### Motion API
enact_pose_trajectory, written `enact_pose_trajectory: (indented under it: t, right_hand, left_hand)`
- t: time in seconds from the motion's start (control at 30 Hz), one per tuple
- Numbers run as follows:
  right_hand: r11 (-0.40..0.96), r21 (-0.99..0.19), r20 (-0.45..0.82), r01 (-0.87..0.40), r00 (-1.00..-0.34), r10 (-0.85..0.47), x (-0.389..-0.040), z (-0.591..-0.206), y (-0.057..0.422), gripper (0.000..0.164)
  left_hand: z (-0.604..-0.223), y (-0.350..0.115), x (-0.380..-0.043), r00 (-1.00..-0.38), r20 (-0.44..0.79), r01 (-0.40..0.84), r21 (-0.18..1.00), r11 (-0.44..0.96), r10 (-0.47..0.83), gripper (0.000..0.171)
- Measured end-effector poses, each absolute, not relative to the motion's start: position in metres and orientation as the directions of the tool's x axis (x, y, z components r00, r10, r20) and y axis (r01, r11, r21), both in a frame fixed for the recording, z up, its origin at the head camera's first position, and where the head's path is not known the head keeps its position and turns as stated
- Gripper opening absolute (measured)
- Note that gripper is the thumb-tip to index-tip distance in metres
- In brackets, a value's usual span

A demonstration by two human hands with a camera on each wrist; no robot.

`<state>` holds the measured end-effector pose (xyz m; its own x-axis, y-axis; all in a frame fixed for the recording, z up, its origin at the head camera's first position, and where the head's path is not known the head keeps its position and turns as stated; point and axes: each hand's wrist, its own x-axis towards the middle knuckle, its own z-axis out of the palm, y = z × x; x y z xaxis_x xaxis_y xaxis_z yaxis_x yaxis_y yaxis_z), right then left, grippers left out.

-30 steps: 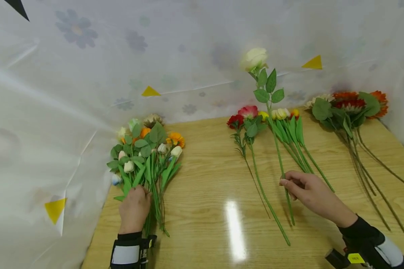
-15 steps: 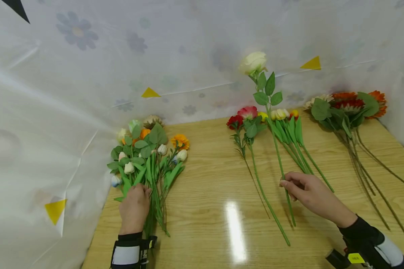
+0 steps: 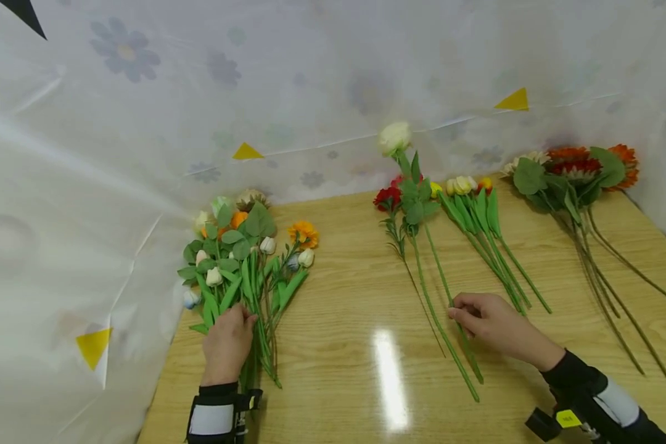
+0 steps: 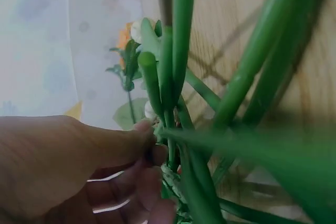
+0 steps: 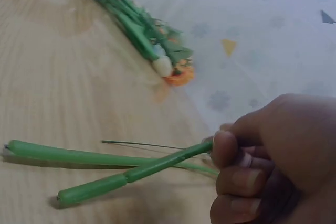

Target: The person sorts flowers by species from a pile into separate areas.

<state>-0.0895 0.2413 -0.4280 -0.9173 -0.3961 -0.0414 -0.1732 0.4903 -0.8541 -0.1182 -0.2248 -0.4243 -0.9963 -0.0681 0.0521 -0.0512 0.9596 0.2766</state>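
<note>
My right hand (image 3: 499,324) pinches a white rose (image 3: 394,138) low on its stem between thumb and fingers. In the head view its bloom overlaps the back wall and its leaves cover most of a pink rose. Beside the pink rose lies a red carnation-like flower (image 3: 387,198). The right wrist view has the rose's stem end (image 5: 92,191) close over the table, crossing another green stem (image 5: 68,154). At the left, my left hand (image 3: 227,345) grips stems in a mixed bunch of flowers (image 3: 246,271). Seen from the left wrist, thumb and fingertips (image 4: 144,129) close around thin green stems.
Several tulips (image 3: 480,216) lie right of the rose, with stems toward the front. Farther right is a group of orange, red and cream flowers (image 3: 577,169) on long brown stems. A patterned sheet (image 3: 322,92) hangs behind and left of the wooden table (image 3: 338,296).
The white rose has come down and left, over the pink rose, as my right hand shifted slightly left. An orange flower and a white tulip in the left bunch have spread to the right.
</note>
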Motion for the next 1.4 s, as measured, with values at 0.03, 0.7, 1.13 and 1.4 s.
enact_pose_trajectory:
  t: [0.03, 0.7, 1.13, 1.4]
  right_hand:
    - [0.505, -0.848, -0.066, -0.161, -0.913, -0.403, -0.091, -0.431, 0.239, 0.022]
    - [0.680, -0.707, -0.015, -0.194, -0.957, -0.288, -0.094, -0.436, 0.231, 0.021]
    - [0.236, -0.947, 0.002, -0.218, -0.740, -0.673, -0.076, -0.415, 0.172, 0.020]
    - [0.202, -0.959, 0.015, -0.198, -0.748, -0.664, -0.073, -0.418, 0.171, 0.015]
  left_hand:
    - [-0.423, -0.225, -0.119, -0.995, 0.063, -0.051, 0.282, 0.958, -0.072, 0.017]
    - [-0.372, -0.180, -0.120, -0.991, 0.136, 0.105, 0.761, 0.640, 0.001, 0.014]
    - [-0.400, -0.057, -0.114, -0.872, -0.024, 0.099, 0.970, 0.224, 0.489, 0.015]
    - [-0.404, -0.037, -0.109, -0.844, 0.069, 0.199, 0.961, 0.190, 0.532, 0.012]
